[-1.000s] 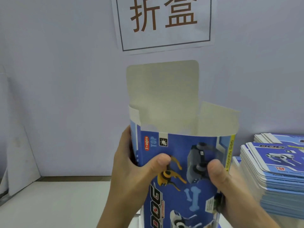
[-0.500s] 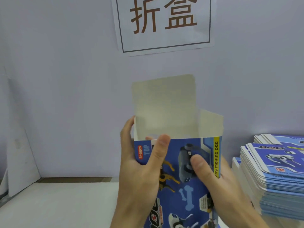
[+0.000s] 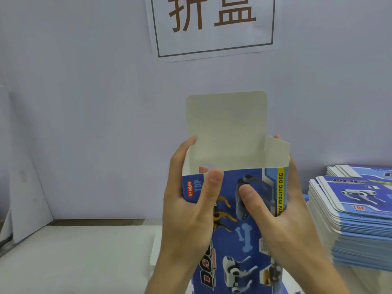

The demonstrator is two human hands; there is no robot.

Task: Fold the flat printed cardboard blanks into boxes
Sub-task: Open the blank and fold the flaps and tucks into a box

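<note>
A blue printed toy-dog box (image 3: 244,230) stands upright in front of me, opened into a tube. Its top lid flap (image 3: 227,128) sticks straight up, grey inside showing, and a side flap (image 3: 277,151) stands at the right. My left hand (image 3: 191,209) grips the box's left edge, thumb on the printed front near the top rim, fingers behind. My right hand (image 3: 282,211) grips the right edge, thumb pressed on the front, fingertips reaching the right side flap. The box's bottom end is out of view.
A tall stack of flat blue printed blanks (image 3: 356,219) sits on the white table (image 3: 74,257) at the right. A paper sign (image 3: 212,26) with brown characters hangs on the pale wall behind. A white sheet (image 3: 154,247) lies just left of the box.
The box has been squared up further and sits slightly lower and closer. Both thumbs have slid toward the middle of the front, and the right fingers now reach the side flap.
</note>
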